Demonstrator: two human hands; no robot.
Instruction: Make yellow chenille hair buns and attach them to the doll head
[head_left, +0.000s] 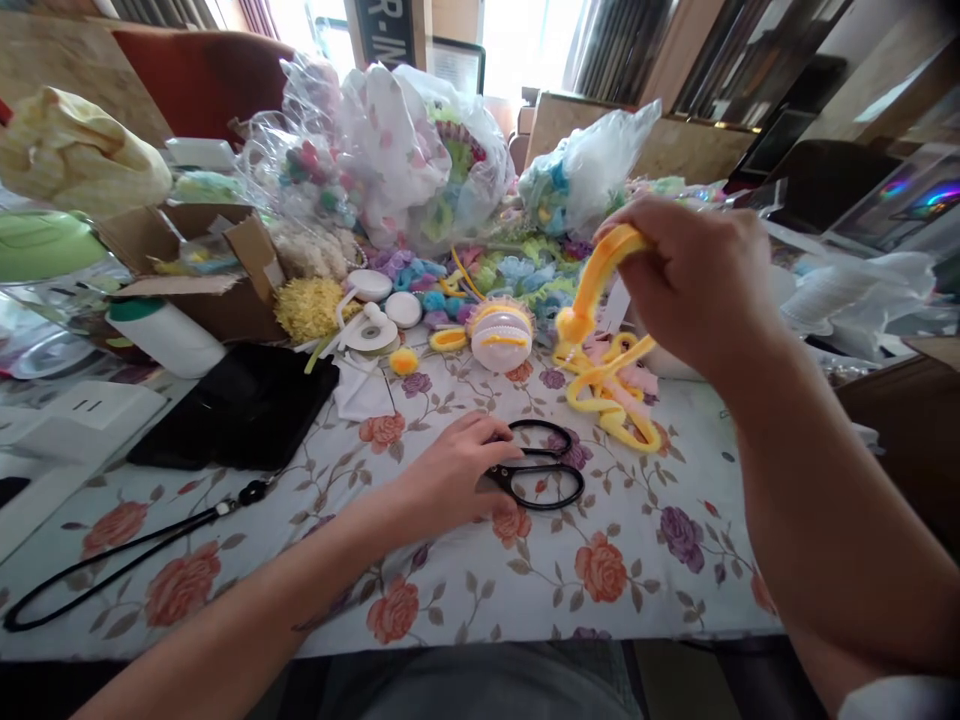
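My left hand point(457, 470) rests on the flowered tablecloth, its fingers closed over the blade end of a pair of scissors point(547, 504). The black handle loops point to the right, and the blades are hidden under the hand. Raised at the right, my right hand point(694, 275) grips a fuzzy yellow chenille stem point(596, 275), which hangs down from the fingers. Just below it lies a tangle of yellow chenille stems point(611, 410) over something pink. Left of that tangle are a round white case point(501, 340) with yellow trim and a small yellow pompom point(403, 361).
A black tablet-like slab point(236, 405) with a wrist strap lies at the left. Behind it stand a white bottle point(166, 335) and an open cardboard box point(195, 290). Plastic bags point(405, 150) and colourful fuzzy pieces crowd the back. A ribbon spool point(369, 332) sits centre-left.
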